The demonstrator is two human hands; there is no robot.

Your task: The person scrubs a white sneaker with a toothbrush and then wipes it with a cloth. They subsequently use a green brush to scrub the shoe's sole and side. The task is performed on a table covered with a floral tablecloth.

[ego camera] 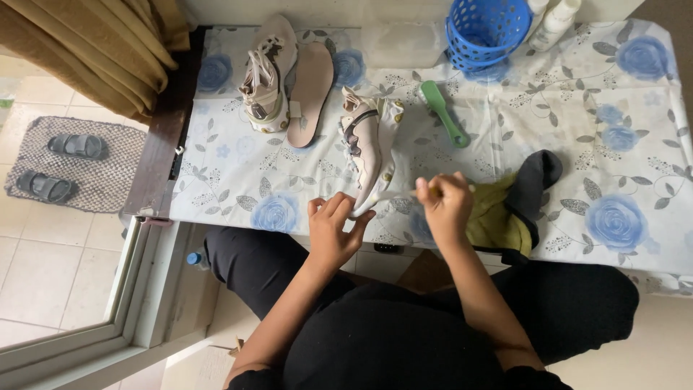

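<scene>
Left hand (333, 232) grips sneaker (368, 148); right hand (445, 206) brushes.

A home, by the look of it: a table spread with a blue rose-print cloth (613, 144), mustard curtains (94, 50), a tiled floor (50, 253), and a pair of grey sandals (61, 166) on a woven doormat (115, 180)

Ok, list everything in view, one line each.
sneaker: one, beige, table edge, toe held by left hand
second sneaker: one, beige, far left of table
insole: one, tan, beside second sneaker
brush: one, green, mid table
basket: one, blue, far edge
cloths: yellow and dark, near right hand
tablecloth: white, blue roses
sandals: two, grey, on floor mat
left hand: grips sneaker toe
right hand: holds a thin pale tool
</scene>
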